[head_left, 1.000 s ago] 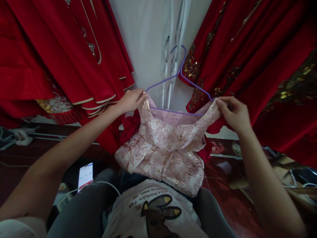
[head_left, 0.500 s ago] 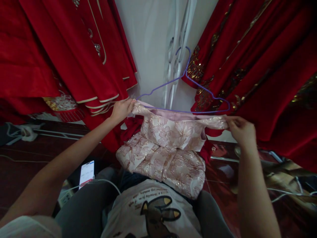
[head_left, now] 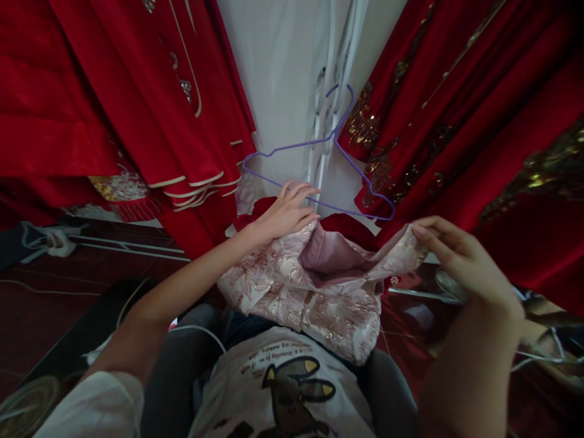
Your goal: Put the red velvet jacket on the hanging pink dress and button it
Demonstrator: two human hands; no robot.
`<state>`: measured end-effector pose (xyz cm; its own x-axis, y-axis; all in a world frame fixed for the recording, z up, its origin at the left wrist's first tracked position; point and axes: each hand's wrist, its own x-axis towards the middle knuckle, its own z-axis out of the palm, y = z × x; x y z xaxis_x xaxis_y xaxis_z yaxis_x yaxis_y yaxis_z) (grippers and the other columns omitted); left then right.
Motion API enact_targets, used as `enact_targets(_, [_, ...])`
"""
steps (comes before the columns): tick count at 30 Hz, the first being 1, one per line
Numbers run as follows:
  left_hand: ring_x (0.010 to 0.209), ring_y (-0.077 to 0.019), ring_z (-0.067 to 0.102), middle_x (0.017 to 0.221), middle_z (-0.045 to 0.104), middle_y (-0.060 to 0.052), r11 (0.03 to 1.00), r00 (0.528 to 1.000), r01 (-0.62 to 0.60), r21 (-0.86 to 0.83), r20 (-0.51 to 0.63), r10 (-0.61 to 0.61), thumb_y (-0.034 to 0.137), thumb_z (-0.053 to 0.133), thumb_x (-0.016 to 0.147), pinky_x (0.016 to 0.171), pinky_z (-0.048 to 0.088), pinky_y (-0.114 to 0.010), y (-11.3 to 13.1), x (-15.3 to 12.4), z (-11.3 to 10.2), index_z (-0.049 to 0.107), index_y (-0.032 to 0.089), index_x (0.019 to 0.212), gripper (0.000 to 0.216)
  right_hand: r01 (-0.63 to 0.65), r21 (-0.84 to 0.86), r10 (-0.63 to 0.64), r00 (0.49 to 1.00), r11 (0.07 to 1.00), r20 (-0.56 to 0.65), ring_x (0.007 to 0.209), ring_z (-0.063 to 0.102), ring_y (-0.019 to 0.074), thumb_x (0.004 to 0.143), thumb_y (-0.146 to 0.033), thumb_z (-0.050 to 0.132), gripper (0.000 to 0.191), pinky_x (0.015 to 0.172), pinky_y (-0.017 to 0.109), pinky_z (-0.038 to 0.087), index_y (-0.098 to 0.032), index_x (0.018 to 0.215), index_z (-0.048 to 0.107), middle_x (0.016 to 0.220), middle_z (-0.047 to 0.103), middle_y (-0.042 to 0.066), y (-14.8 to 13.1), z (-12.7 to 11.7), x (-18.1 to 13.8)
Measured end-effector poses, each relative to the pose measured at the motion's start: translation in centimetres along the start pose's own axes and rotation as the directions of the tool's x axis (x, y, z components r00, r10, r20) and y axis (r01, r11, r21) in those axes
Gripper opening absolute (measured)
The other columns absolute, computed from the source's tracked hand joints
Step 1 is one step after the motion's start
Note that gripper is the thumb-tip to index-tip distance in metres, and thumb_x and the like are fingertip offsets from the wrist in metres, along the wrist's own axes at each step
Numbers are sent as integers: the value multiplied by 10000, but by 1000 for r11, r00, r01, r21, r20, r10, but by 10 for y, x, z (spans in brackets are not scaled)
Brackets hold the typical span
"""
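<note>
A pink floral brocade garment [head_left: 310, 292] lies bunched across my lap, its pink lining turned up in the middle. My left hand [head_left: 287, 210] reaches over it with fingers stretched out, fingertips at the bottom bar of a purple wire hanger [head_left: 292, 146]. The hanger is bare and tilts in front of the white wall. My right hand [head_left: 460, 255] pinches the garment's right shoulder and holds it up.
Red embroidered garments hang on the left [head_left: 114, 103] and on the right [head_left: 479, 121]. White hangers [head_left: 333, 79] hang on the wall behind. Cables [head_left: 542, 353] lie on the dark red floor at the right, a white cord [head_left: 55, 240] at the left.
The garment has come off the hanger and dropped onto my lap. My left hand let go of its left shoulder and moved right to the hanger. My right hand kept its pinch.
</note>
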<state>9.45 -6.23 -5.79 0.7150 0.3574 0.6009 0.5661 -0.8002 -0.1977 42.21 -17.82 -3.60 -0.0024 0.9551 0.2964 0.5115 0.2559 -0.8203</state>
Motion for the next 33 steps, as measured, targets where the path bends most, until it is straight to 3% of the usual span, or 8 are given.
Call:
enact_targets(3, [1340,-310,395,1356,535,-105,995,993,97,-29,72,-95,442,476,965,1174,123,-644,-7,10,24,757,214,903,367,-36,-2,36,999,999,-10,690,574,151,822,-541,629,322,609,241,495,-244,943,656,807,634,27,23,-2,2])
enact_targets(6, [1173,-267,506,1156,611,-100,985,974,169,-29,155,-162,462,445,976,1157,171,-618,-17,1,38,765,217,901,409,-130,-38,126,987,991,-99,716,610,182,754,-565,661,381,629,274,518,-233,942,666,845,676,43,52,-16,5])
enact_targets(11, [1046,-214,525,1040,622,-64,977,975,188,-95,134,-175,468,423,988,1117,236,-529,-17,-15,25,749,219,915,417,-206,-98,170,940,974,-295,722,636,218,719,-538,659,370,622,318,514,-227,917,675,854,706,69,78,-28,10])
enact_targets(17, [1009,-202,512,971,595,-52,986,984,127,-106,142,-111,464,410,994,1071,286,-471,-9,-17,6,740,219,924,417,-62,-50,35,906,997,-421,691,639,208,772,-510,645,317,647,336,502,-243,940,679,784,696,51,63,-13,14])
enact_targets(22, [1005,-226,493,1001,584,-76,988,980,150,23,128,-152,464,391,995,1071,276,-519,-11,-24,8,746,203,956,442,10,-61,-38,875,998,-482,668,636,187,804,-465,645,270,644,327,493,-243,950,688,768,695,40,57,-7,18])
enact_targets(30, [1045,-236,491,1008,581,-75,991,984,134,-13,124,-131,462,415,987,1073,285,-514,-5,-22,13,741,204,943,418,61,-82,-96,841,995,-532,669,646,170,823,-432,651,264,632,311,501,-222,975,702,814,714,54,60,-2,20])
enact_targets(33, [1067,-239,492,1025,583,-82,992,987,124,-21,108,-121,464,409,989,1072,286,-506,-1,-23,16,728,192,921,424,50,-183,-139,846,982,-514,656,650,173,842,-425,629,268,599,295,488,-217,992,706,806,721,57,47,-5,32])
